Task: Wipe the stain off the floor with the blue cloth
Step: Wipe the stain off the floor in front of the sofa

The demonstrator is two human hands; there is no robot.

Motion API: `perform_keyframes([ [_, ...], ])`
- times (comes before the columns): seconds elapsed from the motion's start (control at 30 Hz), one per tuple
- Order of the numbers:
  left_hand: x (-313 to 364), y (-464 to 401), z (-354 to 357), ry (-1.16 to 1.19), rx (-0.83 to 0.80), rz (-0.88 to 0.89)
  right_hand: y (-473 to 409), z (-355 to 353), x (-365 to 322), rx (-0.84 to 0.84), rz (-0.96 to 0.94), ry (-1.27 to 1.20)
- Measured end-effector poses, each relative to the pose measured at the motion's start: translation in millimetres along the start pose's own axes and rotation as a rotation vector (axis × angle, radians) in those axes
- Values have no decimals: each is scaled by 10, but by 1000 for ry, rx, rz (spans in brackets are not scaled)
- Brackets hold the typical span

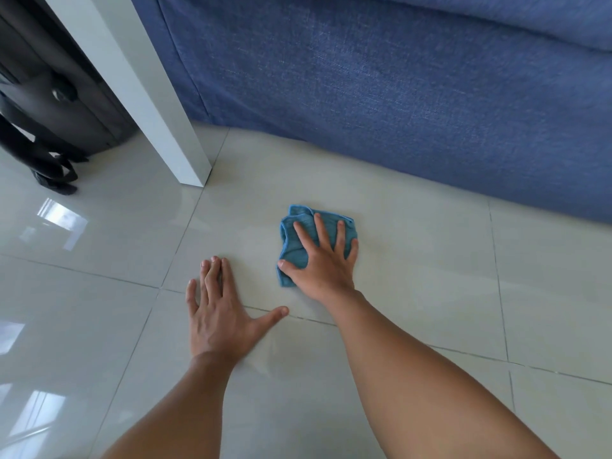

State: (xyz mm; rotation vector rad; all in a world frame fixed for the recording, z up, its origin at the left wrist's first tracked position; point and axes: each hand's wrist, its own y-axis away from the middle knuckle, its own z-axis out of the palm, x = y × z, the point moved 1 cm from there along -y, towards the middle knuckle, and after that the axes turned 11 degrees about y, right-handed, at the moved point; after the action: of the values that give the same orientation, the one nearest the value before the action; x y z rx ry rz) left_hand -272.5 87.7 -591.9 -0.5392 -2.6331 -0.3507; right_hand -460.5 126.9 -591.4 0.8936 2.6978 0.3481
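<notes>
At frame centre the right hand (323,261) presses flat, fingers spread, on the crumpled blue cloth (298,240), directly beneath it on the floor (430,276). Left hand (218,313), open and empty, braces lower left. No stain shows.

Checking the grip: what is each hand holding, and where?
Right hand presses flat on the blue cloth, near its middle. Left hand holds nothing.

Blue sofa (397,94), white table leg (145,94), black bag (56,104) behind leg.
</notes>
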Motion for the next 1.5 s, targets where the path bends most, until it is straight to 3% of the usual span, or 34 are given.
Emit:
perform_keyframes([
  [0.17, 13, -18, 2, -15, 2, -1, -216, -126, 190, 8, 31, 25],
  [0.4, 14, -11, -11, -14, -16, -15, -162, -173, 641, 28, 222, 47],
  [0.67, -7, -4, -7, 1, -20, -11, 199, -21, 605, 40, 319, 51],
  [1.13, 7, 4, -25, 73, -23, -33, 195, 15, 115, -70, 68, 46],
  [1.5, 31, 2, -48, 94, -40, -49, 3, -108, 315, -66, 145, 41],
])
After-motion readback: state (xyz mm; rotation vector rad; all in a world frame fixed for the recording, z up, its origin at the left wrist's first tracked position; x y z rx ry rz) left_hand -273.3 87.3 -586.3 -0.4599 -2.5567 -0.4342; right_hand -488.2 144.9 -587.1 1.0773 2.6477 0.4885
